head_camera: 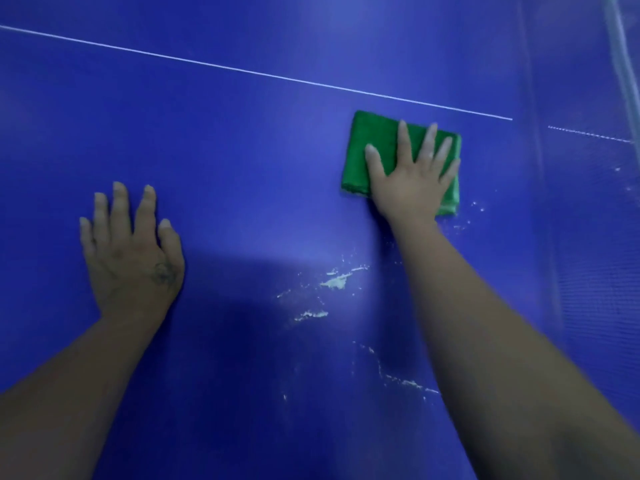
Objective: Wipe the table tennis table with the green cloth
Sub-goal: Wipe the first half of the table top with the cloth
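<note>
Beneath right hand (412, 180), green cloth (374, 129) crosswise

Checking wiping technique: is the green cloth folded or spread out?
Folded: the green cloth is a compact, thick rectangle under the flat right hand.

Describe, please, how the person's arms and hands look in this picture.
Both forearms are bare, with no sleeves in view. The left hand and right hand wear no visible gloves, rings or watch. A dark roundish mark, perhaps a tattoo, sits on the back of the left hand.
</note>
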Tool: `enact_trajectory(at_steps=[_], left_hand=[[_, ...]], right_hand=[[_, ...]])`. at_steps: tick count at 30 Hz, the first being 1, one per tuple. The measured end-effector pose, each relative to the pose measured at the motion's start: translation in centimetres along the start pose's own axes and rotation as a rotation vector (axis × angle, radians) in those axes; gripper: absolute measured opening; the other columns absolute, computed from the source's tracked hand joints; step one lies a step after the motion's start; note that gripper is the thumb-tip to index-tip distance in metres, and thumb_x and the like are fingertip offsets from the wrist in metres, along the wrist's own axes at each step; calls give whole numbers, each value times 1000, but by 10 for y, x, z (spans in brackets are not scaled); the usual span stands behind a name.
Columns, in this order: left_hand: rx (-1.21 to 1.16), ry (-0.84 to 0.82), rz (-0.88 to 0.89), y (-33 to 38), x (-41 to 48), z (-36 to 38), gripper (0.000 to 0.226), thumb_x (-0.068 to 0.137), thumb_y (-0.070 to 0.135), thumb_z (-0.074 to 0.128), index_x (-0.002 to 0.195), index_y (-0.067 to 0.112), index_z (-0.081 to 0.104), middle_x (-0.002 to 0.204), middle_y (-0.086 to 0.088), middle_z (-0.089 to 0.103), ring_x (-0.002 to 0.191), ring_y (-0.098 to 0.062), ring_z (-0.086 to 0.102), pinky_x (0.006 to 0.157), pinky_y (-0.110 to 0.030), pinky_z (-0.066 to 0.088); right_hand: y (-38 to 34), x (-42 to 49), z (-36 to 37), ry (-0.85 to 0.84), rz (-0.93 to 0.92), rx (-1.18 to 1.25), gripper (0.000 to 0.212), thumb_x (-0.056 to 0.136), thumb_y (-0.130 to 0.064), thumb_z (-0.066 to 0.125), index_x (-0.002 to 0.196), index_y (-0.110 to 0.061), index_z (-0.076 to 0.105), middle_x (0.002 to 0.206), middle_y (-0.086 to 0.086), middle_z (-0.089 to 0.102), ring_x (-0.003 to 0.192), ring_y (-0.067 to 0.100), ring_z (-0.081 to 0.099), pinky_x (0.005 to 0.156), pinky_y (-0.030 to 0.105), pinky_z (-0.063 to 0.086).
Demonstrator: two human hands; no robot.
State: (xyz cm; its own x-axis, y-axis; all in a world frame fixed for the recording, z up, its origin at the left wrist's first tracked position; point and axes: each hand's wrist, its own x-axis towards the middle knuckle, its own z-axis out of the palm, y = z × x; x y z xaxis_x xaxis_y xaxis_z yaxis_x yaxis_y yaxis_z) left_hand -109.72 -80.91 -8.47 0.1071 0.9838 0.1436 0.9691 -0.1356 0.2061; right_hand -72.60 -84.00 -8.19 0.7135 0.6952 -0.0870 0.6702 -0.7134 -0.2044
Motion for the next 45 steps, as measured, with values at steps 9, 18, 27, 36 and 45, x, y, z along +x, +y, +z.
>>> enact_trajectory(at_steps=[9,18,27,36,45], left_hand=[[-25,-108,-23,82,-77,-2,63,109,43,36,168,21,39,179,-15,22,166,-39,15,134,-59,8],[-10,-133,-72,82,-74,-1,66,107,52,33,167,26,39,180,-8,19,168,-29,7,136,-54,3],[-21,-89,-78,84,-72,1,63,108,49,38,165,23,43,179,-7,22,168,-27,10,135,-55,7],[-20,-70,-81,84,-70,1,60,109,44,42,164,22,46,179,-9,24,168,-29,13,135,-56,10],[-13,-29,-61,82,-72,6,57,110,41,45,163,22,47,178,-8,27,167,-30,17,134,-57,13]], right_hand=[[27,-73,10,16,-347,-82,82,101,-82,31,171,-41,27,183,6,7,169,37,4,134,61,0],[93,98,-28,-20,-198,-70,85,98,-85,32,171,-44,24,183,4,9,169,35,6,135,60,2],[132,-3,-22,96,124,-35,86,102,-82,24,173,-33,24,183,11,7,168,41,4,132,68,1],[106,-75,-8,48,171,-53,82,107,-75,27,175,-31,17,183,13,-2,168,43,-4,131,69,-2],[-5,-54,18,107,-30,-29,81,107,-77,23,174,-31,22,182,19,4,167,48,3,129,71,4]])
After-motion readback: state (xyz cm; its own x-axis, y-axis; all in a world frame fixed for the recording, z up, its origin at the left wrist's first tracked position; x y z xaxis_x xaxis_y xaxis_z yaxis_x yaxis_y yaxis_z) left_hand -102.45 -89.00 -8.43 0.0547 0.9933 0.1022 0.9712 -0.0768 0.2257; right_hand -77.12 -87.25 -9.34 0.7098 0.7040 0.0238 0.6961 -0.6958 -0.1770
